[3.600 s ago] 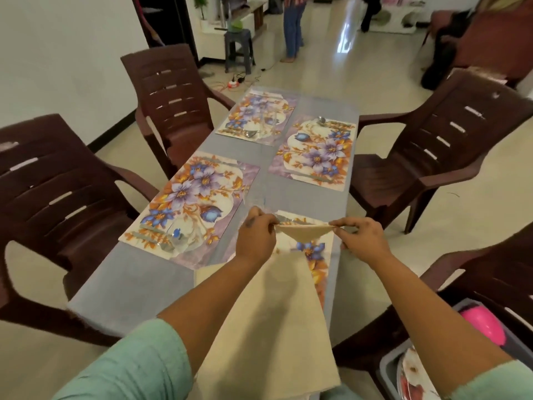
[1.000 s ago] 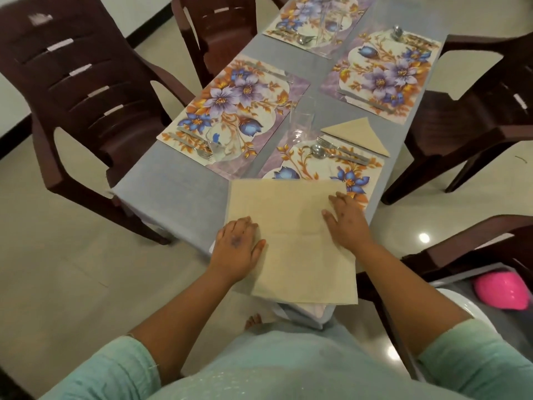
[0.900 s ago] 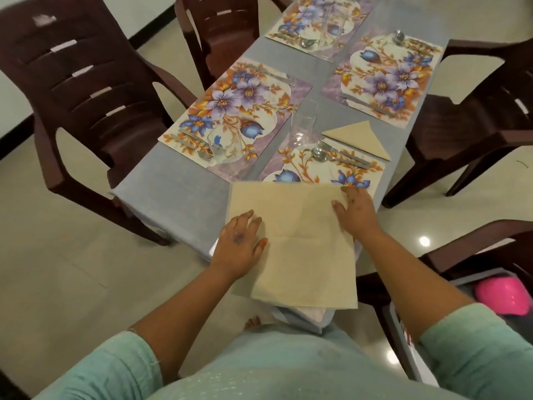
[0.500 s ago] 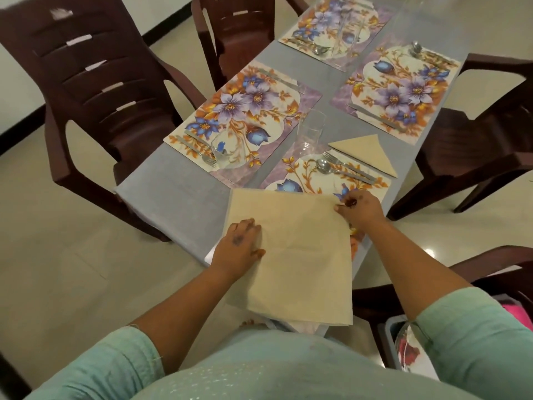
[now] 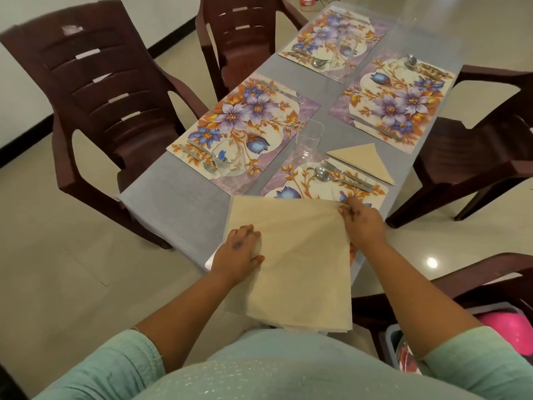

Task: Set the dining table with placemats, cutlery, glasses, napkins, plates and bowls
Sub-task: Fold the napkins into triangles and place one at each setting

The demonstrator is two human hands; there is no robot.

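A stack of beige napkins [image 5: 302,261] lies over the near end of the grey table [image 5: 178,194], hanging past its edge. My left hand [image 5: 240,249] rests flat on the stack's left side. My right hand [image 5: 360,220] pinches the top napkin's far right corner and lifts it. A folded triangular napkin [image 5: 363,160] lies beside the near right placemat [image 5: 305,183], which carries a spoon and fork [image 5: 331,173]. Several floral placemats with cutlery cover the table. Two clear glasses [image 5: 308,140] [image 5: 227,161] stand near the middle.
Dark brown plastic chairs stand at the left [image 5: 95,90], far left [image 5: 239,33] and right [image 5: 476,151]. At the lower right, a grey bin [image 5: 395,350] on a chair holds a pink bowl [image 5: 510,327] and a plate. A third glass [image 5: 343,50] stands on the far left placemat.
My right hand slid from flat on the stack to its far right corner and pinched the top napkin up. My left hand stayed pressing the stack.
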